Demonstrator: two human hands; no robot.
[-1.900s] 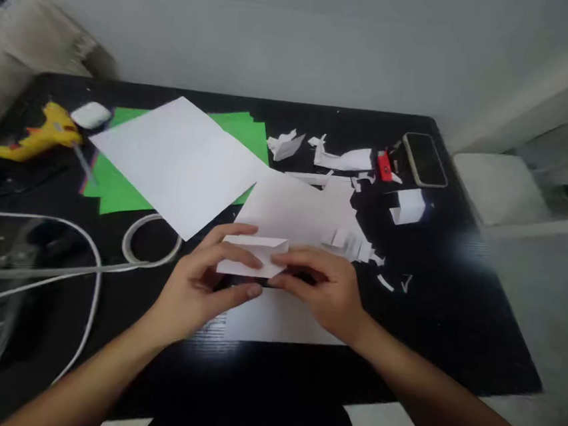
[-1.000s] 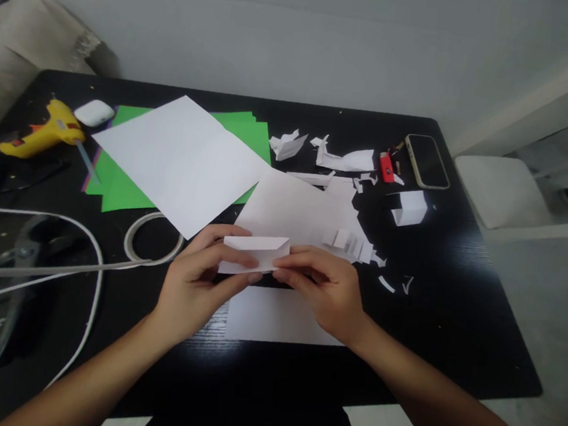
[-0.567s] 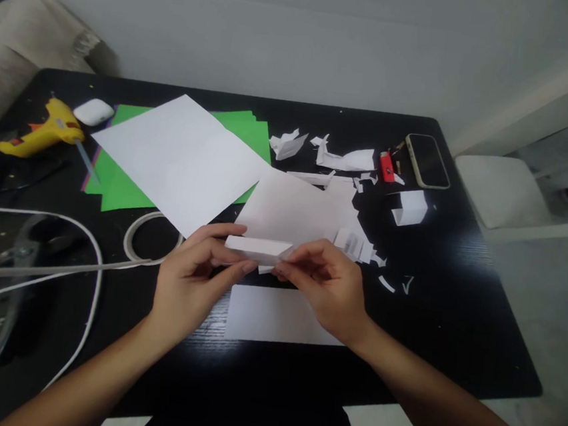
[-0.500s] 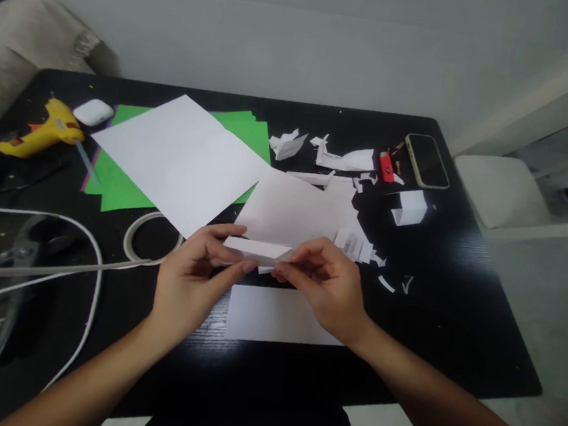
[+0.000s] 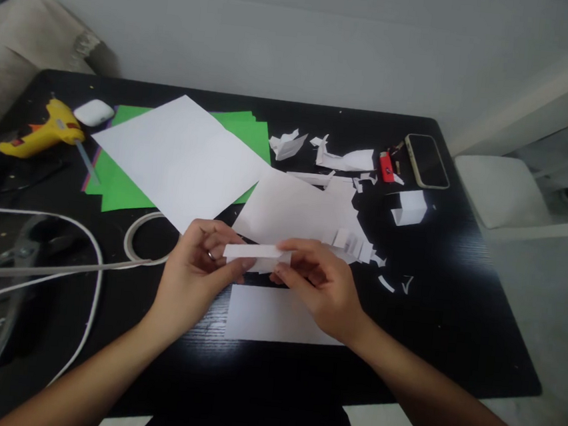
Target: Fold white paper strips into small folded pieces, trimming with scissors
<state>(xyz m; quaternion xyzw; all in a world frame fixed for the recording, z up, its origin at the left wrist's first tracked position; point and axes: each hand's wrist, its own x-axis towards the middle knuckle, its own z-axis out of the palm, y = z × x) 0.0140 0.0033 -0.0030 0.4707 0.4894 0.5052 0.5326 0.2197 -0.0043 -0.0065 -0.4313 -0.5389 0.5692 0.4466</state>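
Note:
A folded strip of white paper (image 5: 254, 253) is held level between my two hands, above the table's front half. My left hand (image 5: 202, 259) grips its left end, thumb in front and fingers behind. At the right end, my right hand (image 5: 321, 277) pinches the paper between thumb and fingers; some fingertips are hidden behind it. Below the hands lies a flat white paper rectangle (image 5: 274, 319), partly covered by my right hand. Just beyond them rests a larger cut white sheet (image 5: 299, 208) with small folded pieces on its right corner.
A white sheet (image 5: 183, 156) overlaps green paper (image 5: 125, 191) at left, near a yellow glue gun (image 5: 55, 131) and a white case (image 5: 93, 112). White cable (image 5: 94, 282) and pliers-like tool (image 5: 19, 281) lie nearer. Paper scraps (image 5: 347, 159), a red lighter (image 5: 385, 166) and a phone (image 5: 426, 161) are at right.
The folded paper has been turned between my hands, so a narrow top face now shows with a flap below it. My left fingers have curled in and my right fingers moved onto its upper edge.

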